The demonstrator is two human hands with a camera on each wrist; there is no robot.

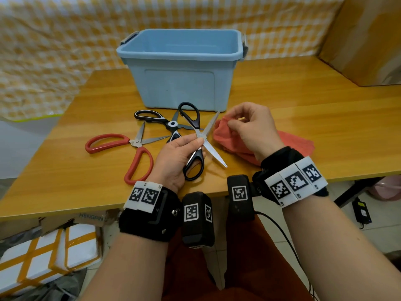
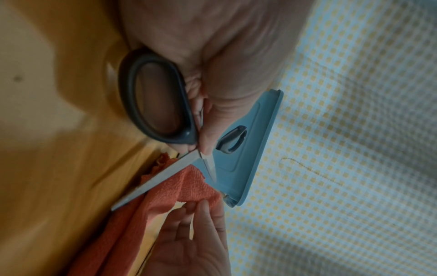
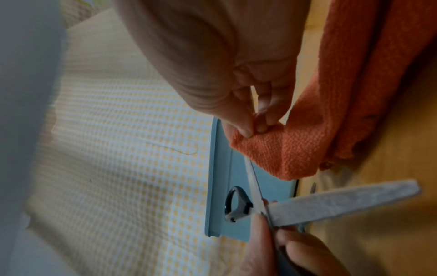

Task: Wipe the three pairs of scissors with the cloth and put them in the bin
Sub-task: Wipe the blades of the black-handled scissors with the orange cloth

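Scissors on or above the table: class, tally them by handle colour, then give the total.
Black-handled scissors: 1, held by the left hand
Black-and-white-handled scissors: 1
Red-handled scissors: 1
Total: 3

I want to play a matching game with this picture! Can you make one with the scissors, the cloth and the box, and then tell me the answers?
Things:
1. red scissors
2. black scissors
3. orange cloth
4. blue bin

Where:
A. pinched by the right hand
B. standing at the back of the table
C. lying open on the table, far left
D. held open in the left hand

Pairs: 1-C, 2-D, 3-A, 4-B
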